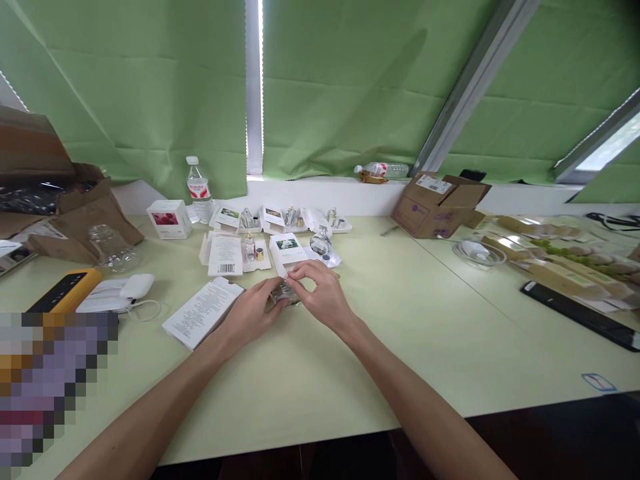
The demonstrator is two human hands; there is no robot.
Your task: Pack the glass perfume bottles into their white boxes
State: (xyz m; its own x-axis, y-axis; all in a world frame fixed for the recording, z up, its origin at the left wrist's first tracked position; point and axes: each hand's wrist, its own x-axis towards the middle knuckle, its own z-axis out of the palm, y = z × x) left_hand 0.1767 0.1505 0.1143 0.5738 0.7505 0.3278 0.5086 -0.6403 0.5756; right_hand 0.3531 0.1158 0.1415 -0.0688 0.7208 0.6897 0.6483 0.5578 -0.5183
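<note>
My left hand (254, 308) is closed around a small clear glass perfume bottle (287, 293) just above the table, its lower part showing between my hands. Thumb and forefinger of my right hand (323, 290) pinch together at the top of this bottle; what lies between them is too small to make out. Just beyond my hands are a white box with a flower picture (289, 251) and a round faceted glass bottle (321, 245). A white printed box (204, 312) lies by my left wrist.
Opened white boxes with small bottles (249, 219) line the back of the table (390, 347). A plastic water bottle (199, 190) stands behind them. At right are a cardboard carton (425, 208), a coiled cable (479, 253) and a black flat device (580, 317). A yellow-black device (65, 291) lies left.
</note>
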